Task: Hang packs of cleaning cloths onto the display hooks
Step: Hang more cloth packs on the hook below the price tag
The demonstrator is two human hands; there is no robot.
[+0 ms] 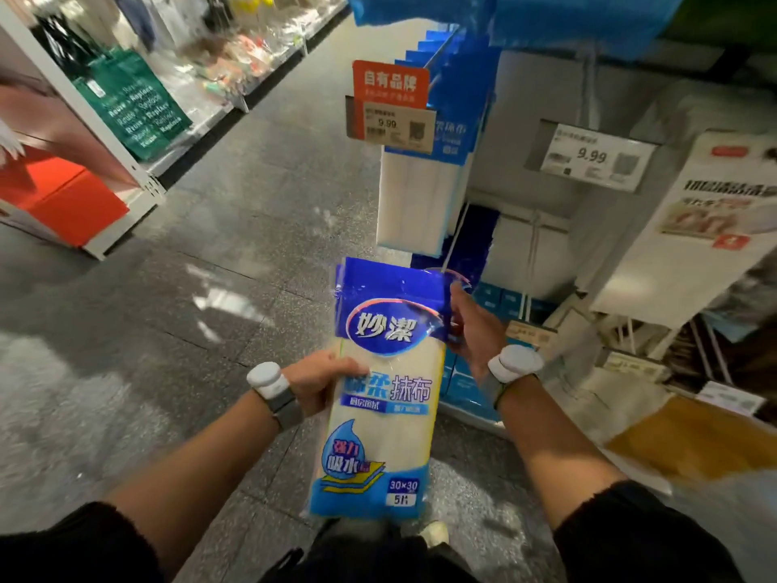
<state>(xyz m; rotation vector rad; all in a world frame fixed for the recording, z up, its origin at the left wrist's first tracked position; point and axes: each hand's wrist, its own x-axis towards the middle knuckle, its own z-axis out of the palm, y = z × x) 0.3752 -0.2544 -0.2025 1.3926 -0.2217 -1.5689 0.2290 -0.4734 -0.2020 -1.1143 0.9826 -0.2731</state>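
Head view: the left hand [319,382] is curled round the left edge of the pack of cloths [380,397] at mid-height. The right hand [475,334] holds the upper right edge beside the blue header. The pack's long axis stands upright, header up, bottom toward the person, between both hands. It is just below the hanging packs [420,199] and the orange price tag [391,107].

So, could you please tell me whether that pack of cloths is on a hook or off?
Off. Both hands hold the pack: left hand at its side, right hand at its blue top, below the hanging packs.
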